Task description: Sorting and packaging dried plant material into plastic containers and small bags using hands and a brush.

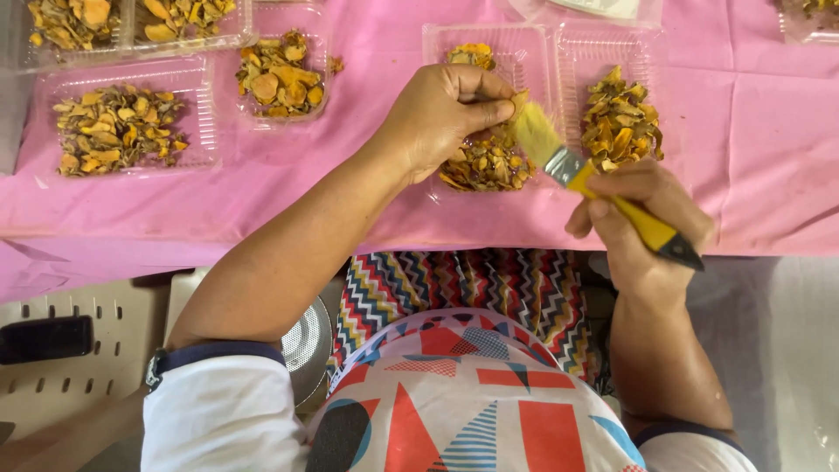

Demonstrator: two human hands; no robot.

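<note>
1. Pinching a dried yellow slice [518, 102] in my left hand [437, 118], fingers curled tight, thumb pressed over it.
2. My right hand [642, 218] is wrapped closed around a yellow-handled brush [603, 197]; its bristles touch the slice.
3. Both hover over an open clear plastic clamshell [542, 52] holding more slices on the pink cloth [752, 149].
4. Similar clear trays [201, 105] sit far left, filled.

I look down on a counter [769, 131] covered by a pink cloth [175, 210], whose front edge hangs a little over the side. Below it on the left I see a beige plastic chair [96, 341] with slots, and a dark flat object [44, 339] lies on it. On the right the grey floor [786, 350] shows. The light is soft and even.
</note>
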